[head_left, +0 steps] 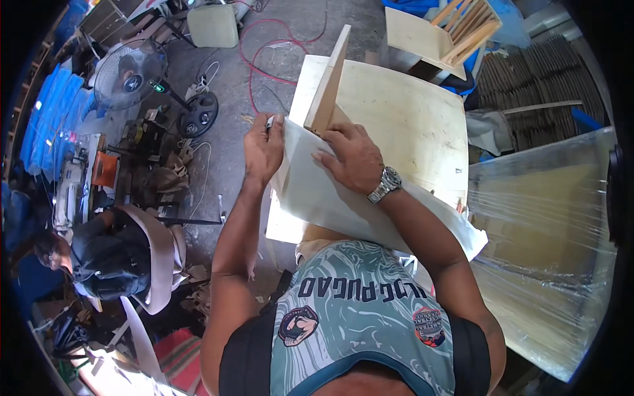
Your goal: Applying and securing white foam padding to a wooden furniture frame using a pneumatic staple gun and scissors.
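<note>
A white sheet of cloth-like material (pixel 323 175) is draped over a wooden frame in front of me. One long flat board (pixel 328 82) of the frame stands on edge and points away from me over the plywood table. My left hand (pixel 264 148) is closed on the sheet's upper left corner, thumb and fingers pinched together. My right hand (pixel 353 158), with a metal watch (pixel 386 183) on the wrist, curls its fingers over the sheet's edge beside the board's near end. The sheet hides most of the frame beneath it.
The plywood tabletop (pixel 403 112) extends beyond the board. A plastic-wrapped panel (pixel 541 224) stands at right, a box of wood strips (pixel 462 39) far right. At left are a fan (pixel 131 76), a seated person (pixel 109 254) and a red hose (pixel 254 59) on the floor.
</note>
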The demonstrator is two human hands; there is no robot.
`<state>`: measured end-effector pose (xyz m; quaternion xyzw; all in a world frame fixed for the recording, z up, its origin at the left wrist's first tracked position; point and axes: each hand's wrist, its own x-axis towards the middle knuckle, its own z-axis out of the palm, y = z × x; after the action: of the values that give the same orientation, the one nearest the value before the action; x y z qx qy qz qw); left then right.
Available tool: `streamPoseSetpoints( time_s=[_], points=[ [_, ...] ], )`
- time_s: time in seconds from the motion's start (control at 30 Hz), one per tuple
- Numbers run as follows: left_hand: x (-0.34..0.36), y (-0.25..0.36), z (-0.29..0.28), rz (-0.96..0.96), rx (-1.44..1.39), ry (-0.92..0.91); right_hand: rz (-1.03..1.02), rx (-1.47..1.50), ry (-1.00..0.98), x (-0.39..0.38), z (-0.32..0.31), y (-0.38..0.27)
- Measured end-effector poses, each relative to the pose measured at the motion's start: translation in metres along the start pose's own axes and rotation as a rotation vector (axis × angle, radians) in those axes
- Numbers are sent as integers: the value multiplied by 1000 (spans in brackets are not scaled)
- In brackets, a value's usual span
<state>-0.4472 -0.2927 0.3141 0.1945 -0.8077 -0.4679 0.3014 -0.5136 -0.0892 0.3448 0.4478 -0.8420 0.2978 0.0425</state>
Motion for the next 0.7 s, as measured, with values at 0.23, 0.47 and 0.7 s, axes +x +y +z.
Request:
streamPoseSetpoints(
  time_s=[0.23,0.47,0.7],
  points=[
    [8,-8,-6,-27,-1,-27,99,131,12,11,10,4],
    [16,5,1,350,273,83,162,178,25,13,19,5],
    [27,31,1,197,344,-281,182,240,10,16,20,8]
  ],
)
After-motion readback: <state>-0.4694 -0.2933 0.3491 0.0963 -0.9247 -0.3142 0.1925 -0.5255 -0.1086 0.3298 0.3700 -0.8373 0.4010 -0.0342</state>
